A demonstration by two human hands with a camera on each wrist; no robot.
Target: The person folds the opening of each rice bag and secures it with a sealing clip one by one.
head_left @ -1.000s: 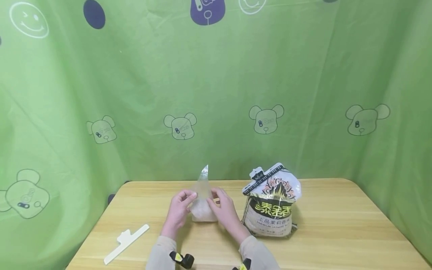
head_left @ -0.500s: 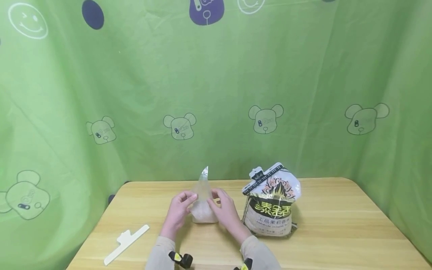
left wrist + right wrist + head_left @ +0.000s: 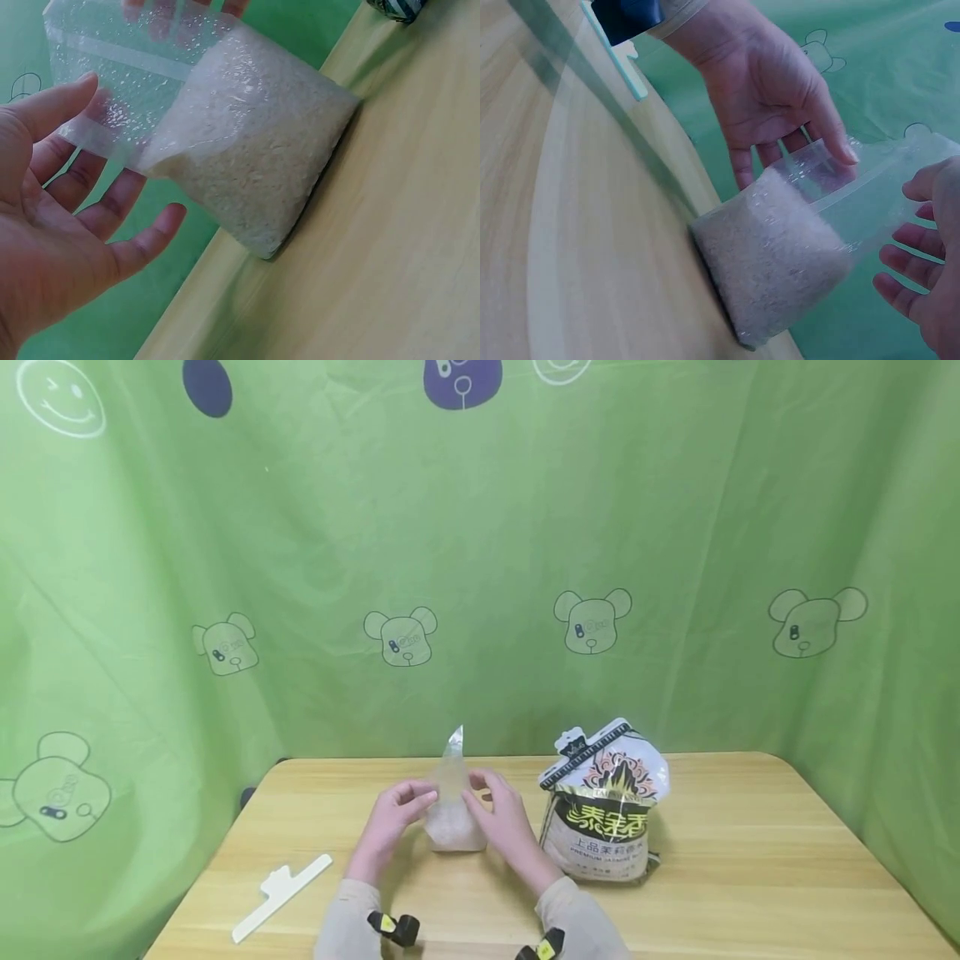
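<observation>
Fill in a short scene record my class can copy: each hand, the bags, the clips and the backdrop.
Left hand: pinches the left edge of the clear bag
Right hand: pinches its right edge
Clear bag: pale grains in its lower part; stands on the table
Printed bag: upright, right of the clear bag
Black-and-white clip: slanted across the printed bag's top
White clip: lies on the table, left of the hands
Backdrop: green, patterned
</observation>
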